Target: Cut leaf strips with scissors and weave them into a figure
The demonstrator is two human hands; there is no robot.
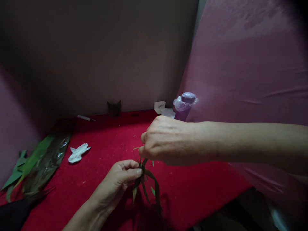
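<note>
My left hand pinches a small bunch of narrow green leaf strips between thumb and fingers, just above the red cloth surface. The strips hang down and splay out below the pinch. My right hand reaches in from the right, fingers closed in a pinch on the top of the same bunch, directly above my left thumb. The right fingertips are hidden under the hand.
A pile of long green leaves lies at the left edge. A crumpled white scrap sits on the red cloth. A purple plastic-wrapped roll and white paper stand at the back; pink fabric drapes on the right.
</note>
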